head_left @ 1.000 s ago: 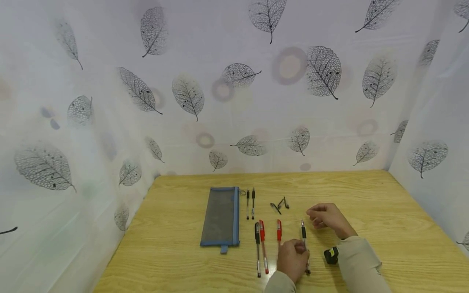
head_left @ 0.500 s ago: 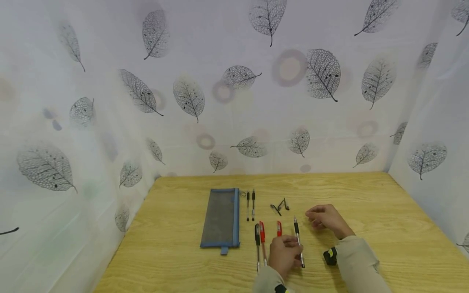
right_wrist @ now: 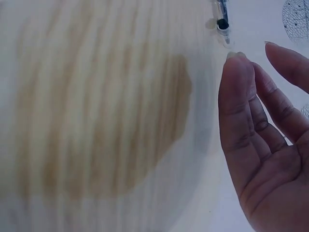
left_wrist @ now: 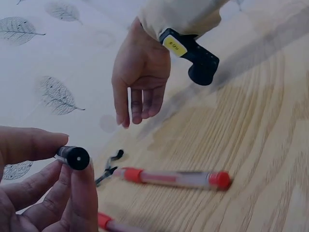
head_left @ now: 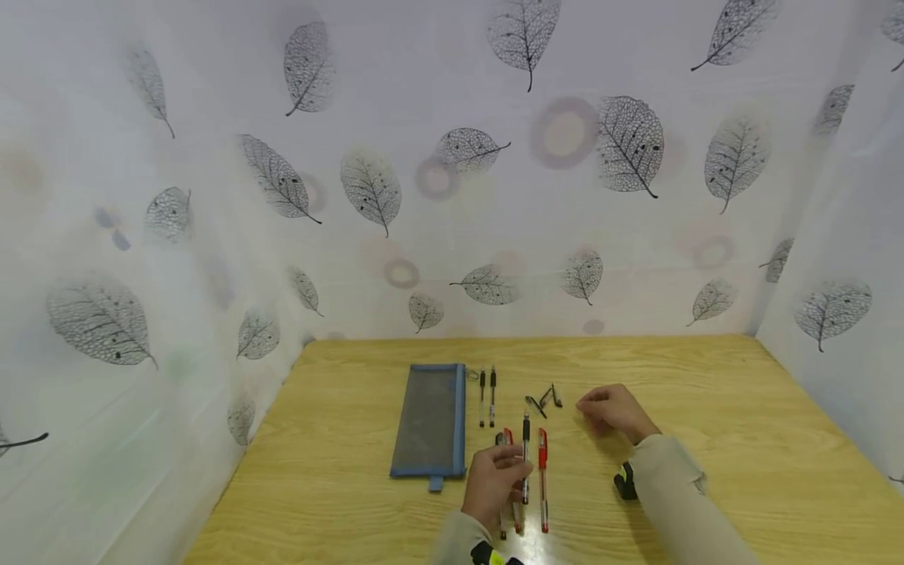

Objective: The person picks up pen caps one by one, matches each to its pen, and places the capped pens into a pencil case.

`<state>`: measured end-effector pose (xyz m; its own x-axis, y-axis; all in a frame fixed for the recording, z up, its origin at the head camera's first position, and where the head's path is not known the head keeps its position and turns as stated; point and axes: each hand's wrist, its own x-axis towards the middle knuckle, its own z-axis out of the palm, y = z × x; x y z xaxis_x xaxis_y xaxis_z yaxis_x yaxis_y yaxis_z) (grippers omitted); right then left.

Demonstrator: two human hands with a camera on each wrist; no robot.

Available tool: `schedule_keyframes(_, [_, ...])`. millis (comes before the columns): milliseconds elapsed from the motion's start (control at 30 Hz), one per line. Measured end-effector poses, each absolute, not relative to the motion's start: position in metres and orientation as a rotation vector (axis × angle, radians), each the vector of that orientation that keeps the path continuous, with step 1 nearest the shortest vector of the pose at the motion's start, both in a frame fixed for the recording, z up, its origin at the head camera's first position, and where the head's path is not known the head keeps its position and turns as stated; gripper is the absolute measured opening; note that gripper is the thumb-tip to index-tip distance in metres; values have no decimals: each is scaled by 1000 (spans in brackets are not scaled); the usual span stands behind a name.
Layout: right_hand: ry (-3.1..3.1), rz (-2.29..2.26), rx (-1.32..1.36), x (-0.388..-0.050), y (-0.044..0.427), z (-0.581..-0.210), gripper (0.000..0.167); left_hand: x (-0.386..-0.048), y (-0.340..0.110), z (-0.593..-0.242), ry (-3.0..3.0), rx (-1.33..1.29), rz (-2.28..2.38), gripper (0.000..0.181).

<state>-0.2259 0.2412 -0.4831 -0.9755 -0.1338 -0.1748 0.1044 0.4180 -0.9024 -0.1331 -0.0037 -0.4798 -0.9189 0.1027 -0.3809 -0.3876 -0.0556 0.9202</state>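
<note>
The left hand [head_left: 490, 480] pinches an uncapped black pen [head_left: 526, 459] between thumb and fingers, tip pointing away. Partly behind that hand lie a capped black pen [head_left: 503, 527] and a red pen [head_left: 517, 518]. Another red pen [head_left: 543, 471] lies to the right of the held pen. In the left wrist view the pen's black end [left_wrist: 77, 158] faces the camera. The right hand [head_left: 617, 410] hovers over the table's right part with nothing in it, its fingers loosely bent, near several small black caps [head_left: 544, 402]. In the right wrist view that hand [right_wrist: 270, 130] is empty.
A grey mesh pouch with blue edges [head_left: 428, 420] lies on the wooden table [head_left: 339, 439] at the left. Two black pens [head_left: 492, 396] lie beside its upper right corner. Leaf-patterned sheets [head_left: 424, 235] stand around the table's back and sides.
The left hand has lifted the black pen and carried it left, over the black and red pens, uncovering the other red pen. The right hand has shifted slightly left.
</note>
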Motion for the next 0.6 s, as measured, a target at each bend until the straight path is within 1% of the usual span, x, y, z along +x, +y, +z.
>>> schedule_keyframes(133, [2459,-1579,-46,-235,233,-487,26,-128,-22,-478,1903,-293,2040,30])
schedule_keyframes(333, [2469,-1530,50,-249,222,-496,23,-122,-44,-479,1946,-273,2030,32])
schedule_keyframes(467, [2496,-1472,110,-255,217,-498,24,-119,-51,-480,1973,-252,2041,33])
schedule_keyframes(600, [2547,-1397,140,-258,214,-498,21,-117,-52,-478,1987,-253,2043,32])
